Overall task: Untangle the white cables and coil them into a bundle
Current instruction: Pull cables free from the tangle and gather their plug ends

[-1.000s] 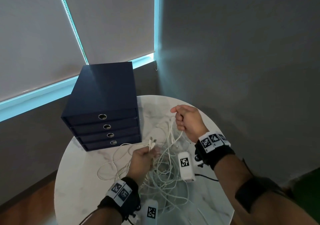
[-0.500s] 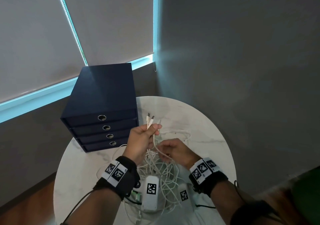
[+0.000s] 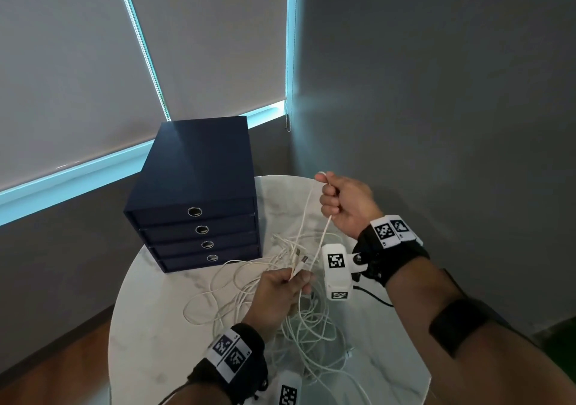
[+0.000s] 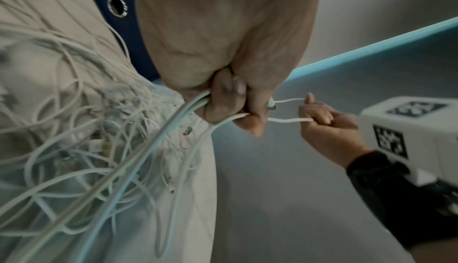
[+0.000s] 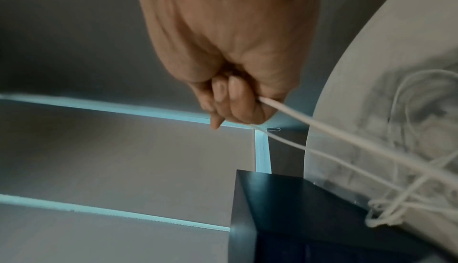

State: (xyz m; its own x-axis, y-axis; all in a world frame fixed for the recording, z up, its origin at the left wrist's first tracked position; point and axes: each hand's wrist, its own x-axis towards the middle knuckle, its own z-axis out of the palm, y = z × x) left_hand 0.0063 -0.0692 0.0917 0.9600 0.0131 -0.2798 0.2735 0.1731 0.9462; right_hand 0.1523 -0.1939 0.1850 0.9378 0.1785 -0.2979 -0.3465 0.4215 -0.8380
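Note:
A tangle of white cables (image 3: 299, 320) lies on the round marble table (image 3: 162, 336). My left hand (image 3: 282, 289) hovers low over the tangle and grips several cable ends, whose plugs (image 3: 300, 261) stick up past the fingers. In the left wrist view the left hand (image 4: 235, 94) has its fingers curled round the strands (image 4: 173, 116). My right hand (image 3: 344, 203) is raised at the far right of the table, fist closed on a loop of white cable (image 3: 324, 236). Two strands (image 5: 322, 126) run taut from the right hand's fingers (image 5: 238, 98) down toward the pile.
A dark blue drawer box (image 3: 199, 199) with several ring-pull drawers stands at the table's back left, close to the cables. Grey walls and a roller blind (image 3: 93, 62) rise behind. The table edge (image 3: 414, 351) curves near my right forearm.
My right hand rose from the pile up and to the right, pulling a cable loop taut. My left hand dropped lower over the tangle, still holding the cable ends.

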